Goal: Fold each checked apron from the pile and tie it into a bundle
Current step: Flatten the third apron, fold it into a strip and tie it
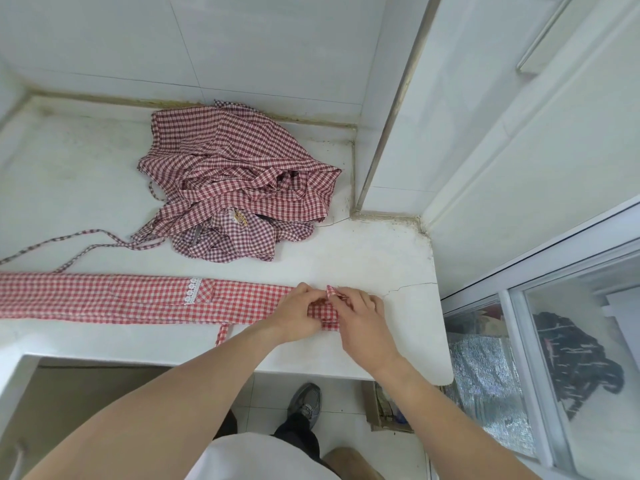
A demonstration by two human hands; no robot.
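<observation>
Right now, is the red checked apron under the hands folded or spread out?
Folded: the red checked apron lies as a long narrow strip, its right end being rolled.

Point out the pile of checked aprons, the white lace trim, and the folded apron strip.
pile of checked aprons (pixel 239 174), head view, on the top crumpled layer.
white lace trim (pixel 194 291), head view, on the middle of the lace band.
folded apron strip (pixel 104 299), head view, on its flat left half.
</observation>
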